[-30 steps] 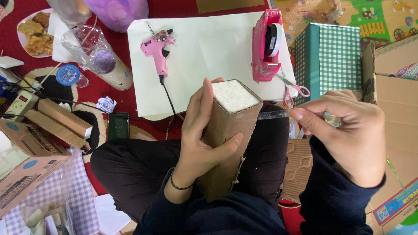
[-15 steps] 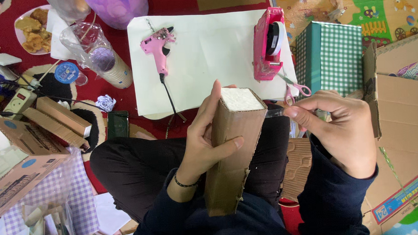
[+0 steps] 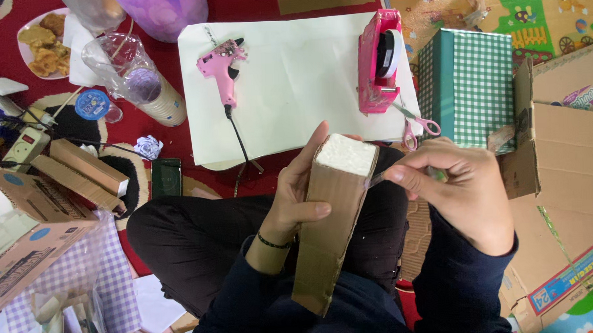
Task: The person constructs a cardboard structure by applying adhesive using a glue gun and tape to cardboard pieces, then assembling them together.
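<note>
While the left hand (image 3: 297, 199) wraps round the tall cardboard block (image 3: 331, 224), holding it upright over the lap with its white foam top (image 3: 346, 154) showing, the right hand (image 3: 462, 193) pinches a strip of clear tape (image 3: 378, 179) between closed fingertips, just at the block's upper right edge. Judging by this, the step in hand is taping the cardboard wrap shut; the next move calls for laying the strip flat across the seam and pressing it down without creases. Along the floor's left edge lie cardboard boxes (image 3: 23, 242) and a plastic cup (image 3: 136, 80). A white sheet (image 3: 293, 75) in the middle carries a pink glue gun (image 3: 221, 67) and a pink tape dispenser (image 3: 378, 62). Right of it stand a green checked box (image 3: 468, 85) and flattened cartons (image 3: 566, 170) on a colourful play mat (image 3: 541, 13).
</note>
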